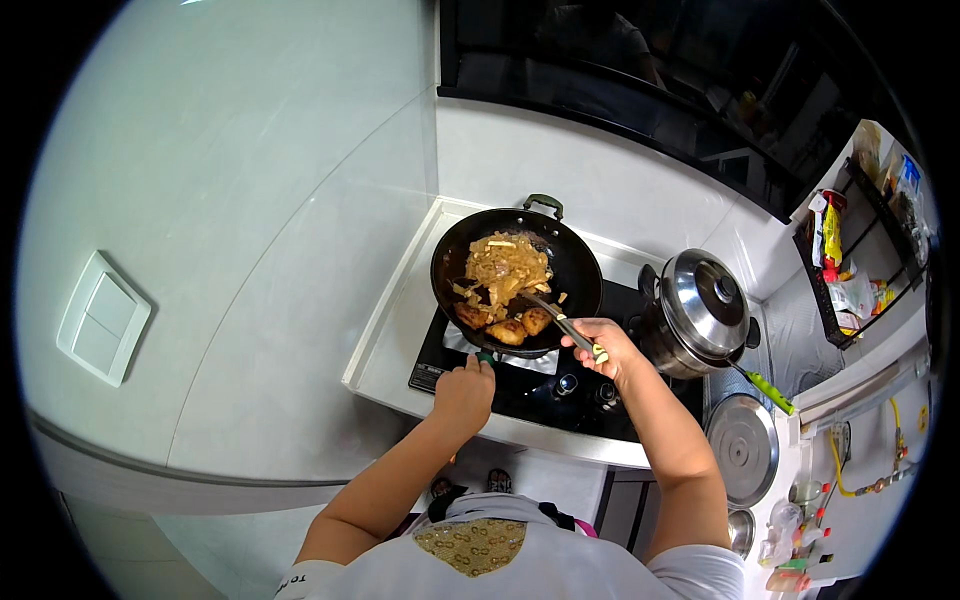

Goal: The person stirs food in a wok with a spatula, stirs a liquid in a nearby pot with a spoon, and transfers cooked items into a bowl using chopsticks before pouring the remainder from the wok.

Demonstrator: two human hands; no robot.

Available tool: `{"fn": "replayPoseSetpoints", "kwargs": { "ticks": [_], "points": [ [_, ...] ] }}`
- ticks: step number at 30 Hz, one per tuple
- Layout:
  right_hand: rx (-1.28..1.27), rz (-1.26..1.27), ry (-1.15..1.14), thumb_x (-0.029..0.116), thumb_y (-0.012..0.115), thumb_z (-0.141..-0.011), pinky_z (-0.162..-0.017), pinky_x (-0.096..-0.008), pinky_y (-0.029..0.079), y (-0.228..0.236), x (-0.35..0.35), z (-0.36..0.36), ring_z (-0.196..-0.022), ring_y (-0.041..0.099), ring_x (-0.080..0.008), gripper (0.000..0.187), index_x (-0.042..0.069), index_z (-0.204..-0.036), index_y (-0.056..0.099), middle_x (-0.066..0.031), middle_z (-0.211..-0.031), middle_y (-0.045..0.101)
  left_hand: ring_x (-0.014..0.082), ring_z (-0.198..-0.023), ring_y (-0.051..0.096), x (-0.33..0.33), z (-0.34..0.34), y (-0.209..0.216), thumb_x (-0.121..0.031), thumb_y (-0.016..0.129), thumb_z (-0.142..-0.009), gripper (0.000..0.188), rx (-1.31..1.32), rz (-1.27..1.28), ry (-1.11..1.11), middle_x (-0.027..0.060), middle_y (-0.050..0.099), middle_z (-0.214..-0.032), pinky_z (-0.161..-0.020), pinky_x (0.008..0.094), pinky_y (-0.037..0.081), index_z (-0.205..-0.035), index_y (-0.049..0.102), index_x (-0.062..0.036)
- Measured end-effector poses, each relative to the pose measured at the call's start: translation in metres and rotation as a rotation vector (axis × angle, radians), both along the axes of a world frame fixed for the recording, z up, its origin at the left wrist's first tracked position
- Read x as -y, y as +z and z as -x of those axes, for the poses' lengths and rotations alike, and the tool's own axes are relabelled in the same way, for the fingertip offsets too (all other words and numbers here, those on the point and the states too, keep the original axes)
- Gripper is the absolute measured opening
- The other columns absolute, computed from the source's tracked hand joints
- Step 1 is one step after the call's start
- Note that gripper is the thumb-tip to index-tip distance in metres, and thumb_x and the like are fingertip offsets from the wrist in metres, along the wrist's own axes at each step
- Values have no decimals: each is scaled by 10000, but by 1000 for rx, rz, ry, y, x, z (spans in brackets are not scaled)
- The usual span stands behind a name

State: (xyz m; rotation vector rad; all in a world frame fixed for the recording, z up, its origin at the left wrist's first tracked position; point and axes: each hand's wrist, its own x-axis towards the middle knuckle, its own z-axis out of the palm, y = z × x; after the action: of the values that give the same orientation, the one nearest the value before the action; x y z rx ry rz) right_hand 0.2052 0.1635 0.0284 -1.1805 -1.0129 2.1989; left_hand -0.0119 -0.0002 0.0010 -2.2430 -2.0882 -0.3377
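**Pale walls (310,200) boxed in the black hob (520,402)**

Both of my hands were closed on handles. My right hand (605,348) was wrapped round one spatula (566,325), whose lower end met the food; from the angle, I took it that I held it this way to push into the heap from the side. My left hand (466,393) was clenched round the long handle (486,357) of the wok, probably to stop it sliding under that push.

That one wok (586,268) sat at the left of the hob, just in front of me, with its single loop handle (543,203) facing the back wall. Inside lay one heap of pale golden strips (500,265), too tangled to count, and three larger browned pieces (507,331) along the near edge, seemingly kept apart from the strips.

Farther out, two knobs (567,384) showed on the hob. To the right stood one steel pot (672,347) with two side handles and one domed lid (705,290), likely set there to leave the wok room. One green-handled utensil (770,391) stuck out beside it, near one flat round lid (742,450). Packets crowded the dark rack (820,290), too jumbled to number.
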Motion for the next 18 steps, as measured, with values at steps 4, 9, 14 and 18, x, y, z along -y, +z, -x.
{"fn": "replayPoseSetpoints", "kwargs": {
  "ticks": [4, 9, 14, 18],
  "points": [
    [142, -227, 41, 126, 469, -938, -347, -249, 440, 9, 0, -10, -419, 529, -140, 312, -48, -1195, 501, -112, -741, 621, 257, -746, 658, -2, -1, -4, -68, 633, -665, 343, -22, -28, -5, 243, 626, -1078, -618, 340, 534, -988, 615, 49],
    [407, -481, 142, 79, 491, -911, -358, -239, 413, 29, 13, -6, -406, 501, -110, 313, -17, -1204, 545, -69, -738, 597, 259, -758, 661, -2, -2, -3, -66, 627, -667, 345, -13, -17, -6, 251, 620, -1091, -621, 343, 537, -991, 614, 53],
    [755, -772, 214, 76, 563, -867, -430, -280, 451, 35, 40, 3, -438, 549, -130, 366, 21, -1229, 560, -84, -653, 607, 265, -768, 664, -2, 1, -4, -63, 621, -672, 351, 25, -17, -18, 255, 618, -1093, -638, 350, 541, -1001, 612, 57],
    [748, -798, 230, 91, 576, -862, -475, -293, 464, 40, 50, 6, -453, 554, -128, 389, 66, -1249, 556, -91, -633, 608, 273, -777, 661, -2, 2, -6, -84, 626, -685, 376, 21, 23, -15, 254, 609, -1110, -642, 354, 541, -1036, 603, 50]
  ]
}}
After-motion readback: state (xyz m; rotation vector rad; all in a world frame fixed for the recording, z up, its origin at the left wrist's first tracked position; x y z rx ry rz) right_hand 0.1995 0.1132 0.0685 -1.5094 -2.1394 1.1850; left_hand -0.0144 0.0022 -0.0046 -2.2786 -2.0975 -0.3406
